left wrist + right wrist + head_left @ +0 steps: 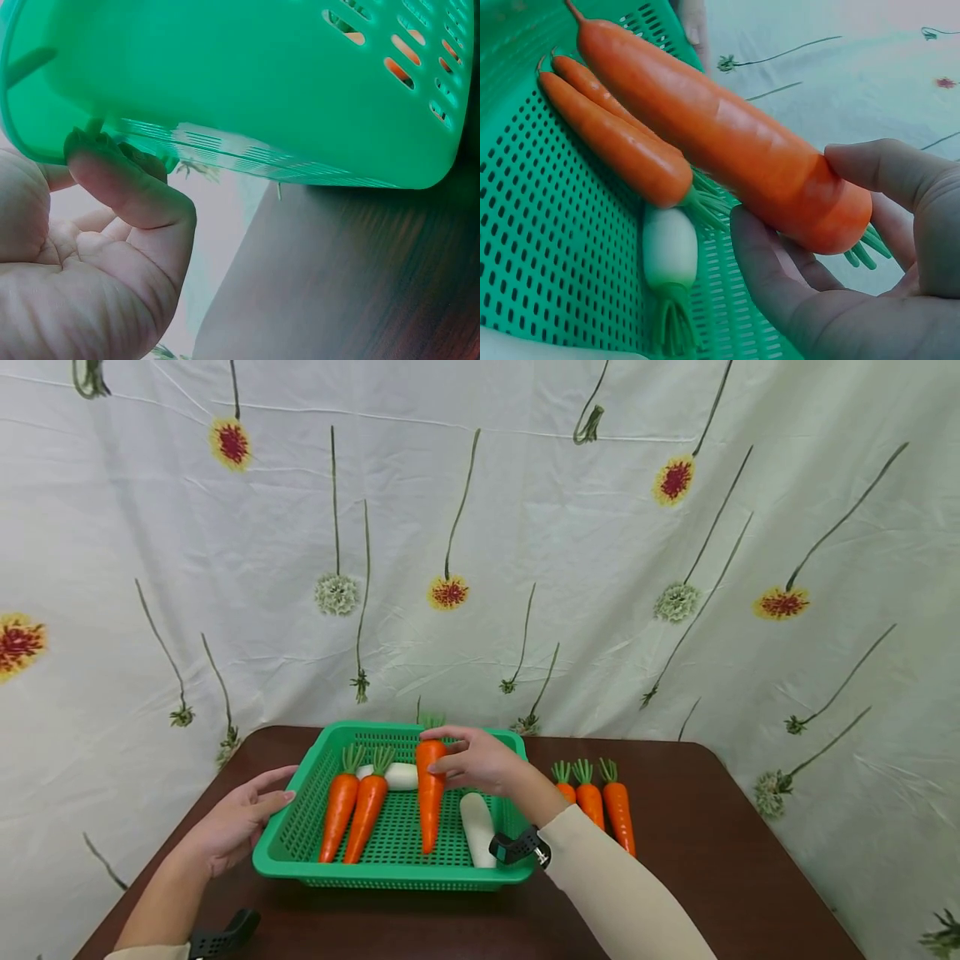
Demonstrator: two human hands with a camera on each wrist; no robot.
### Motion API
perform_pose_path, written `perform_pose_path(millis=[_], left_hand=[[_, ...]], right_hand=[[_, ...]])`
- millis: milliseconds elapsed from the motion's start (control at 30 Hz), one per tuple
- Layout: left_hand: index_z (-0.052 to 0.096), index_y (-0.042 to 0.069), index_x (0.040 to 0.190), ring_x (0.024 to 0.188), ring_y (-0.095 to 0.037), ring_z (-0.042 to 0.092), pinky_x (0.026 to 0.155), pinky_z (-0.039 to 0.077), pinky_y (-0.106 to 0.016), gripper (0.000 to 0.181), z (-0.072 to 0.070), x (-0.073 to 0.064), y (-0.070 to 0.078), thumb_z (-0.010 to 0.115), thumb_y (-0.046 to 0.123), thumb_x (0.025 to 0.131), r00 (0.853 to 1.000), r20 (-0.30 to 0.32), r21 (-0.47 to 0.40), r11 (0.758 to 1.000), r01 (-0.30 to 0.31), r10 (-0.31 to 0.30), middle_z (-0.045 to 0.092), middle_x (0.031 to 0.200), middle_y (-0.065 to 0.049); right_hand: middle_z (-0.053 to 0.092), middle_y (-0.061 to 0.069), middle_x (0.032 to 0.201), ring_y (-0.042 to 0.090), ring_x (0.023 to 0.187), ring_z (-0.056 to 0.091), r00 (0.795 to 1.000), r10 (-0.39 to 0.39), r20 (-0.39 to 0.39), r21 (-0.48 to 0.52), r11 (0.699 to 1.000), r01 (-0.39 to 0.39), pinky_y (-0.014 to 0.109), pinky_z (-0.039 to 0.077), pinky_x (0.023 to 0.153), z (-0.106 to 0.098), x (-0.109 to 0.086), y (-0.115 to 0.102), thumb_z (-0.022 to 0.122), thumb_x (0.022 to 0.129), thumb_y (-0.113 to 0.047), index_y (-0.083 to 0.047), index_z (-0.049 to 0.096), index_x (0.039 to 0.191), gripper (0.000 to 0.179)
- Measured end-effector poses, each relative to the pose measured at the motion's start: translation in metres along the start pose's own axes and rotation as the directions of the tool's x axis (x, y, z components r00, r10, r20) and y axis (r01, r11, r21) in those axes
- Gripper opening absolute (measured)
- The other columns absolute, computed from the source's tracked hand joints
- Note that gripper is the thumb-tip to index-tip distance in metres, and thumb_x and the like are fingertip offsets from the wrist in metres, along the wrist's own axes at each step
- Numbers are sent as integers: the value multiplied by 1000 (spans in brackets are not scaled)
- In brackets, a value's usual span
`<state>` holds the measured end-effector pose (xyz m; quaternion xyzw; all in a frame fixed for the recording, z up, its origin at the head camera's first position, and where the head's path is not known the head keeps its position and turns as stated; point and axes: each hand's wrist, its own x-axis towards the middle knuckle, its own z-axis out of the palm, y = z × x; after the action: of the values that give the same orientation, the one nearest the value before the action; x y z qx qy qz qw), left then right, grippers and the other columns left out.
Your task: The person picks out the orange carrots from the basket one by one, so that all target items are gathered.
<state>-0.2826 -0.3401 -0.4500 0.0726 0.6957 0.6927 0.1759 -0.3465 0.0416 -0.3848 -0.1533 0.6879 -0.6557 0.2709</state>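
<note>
My right hand (480,762) grips an orange carrot (431,793) near its leafy end, above the green plastic basket (390,875). In the right wrist view the thumb and fingers (761,255) pinch the thick end of that carrot (727,135), its tip pointing to the upper left. My left hand (238,818) holds the basket's left rim, the thumb (127,180) against it in the left wrist view. Inside the basket, two carrots (366,817) lie side by side at the left. A white radish (402,776) lies at the back, and another white radish (477,828) at the right.
Three more carrots (618,814) lie on the dark brown table (712,860) to the right of the basket, partly behind my right forearm. A white cloth (525,527) with printed flowers hangs behind the table.
</note>
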Motion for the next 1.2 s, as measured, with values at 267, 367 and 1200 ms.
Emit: perform_pose_path(millis=[267,367,1200], left_hand=[[3,8,162,102,-23,76,87,62,-51,72,0,0,0,49,28,110,1000,-6,-4,1000,2,-2,73,117,7],[4,8,162,102,-23,76,87,62,-51,72,1,0,0,49,28,110,1000,-9,-4,1000,0,0,73,117,7],[4,8,162,102,-22,76,87,62,-50,73,3,-1,3,50,30,110,999,-42,29,999,16,-15,72,117,8]], right_hand=[[55,21,139,33,112,67,999,-26,-23,76,997,28,50,60,96,-14,-19,-5,68,94,4,-14,54,149,60],[54,21,142,33,113,67,998,-46,-41,80,996,49,51,58,98,-19,-27,-5,66,96,2,-15,52,150,58],[65,4,115,19,92,63,942,-166,-293,126,969,210,27,59,79,-77,-99,7,68,96,-1,-9,47,150,58]])
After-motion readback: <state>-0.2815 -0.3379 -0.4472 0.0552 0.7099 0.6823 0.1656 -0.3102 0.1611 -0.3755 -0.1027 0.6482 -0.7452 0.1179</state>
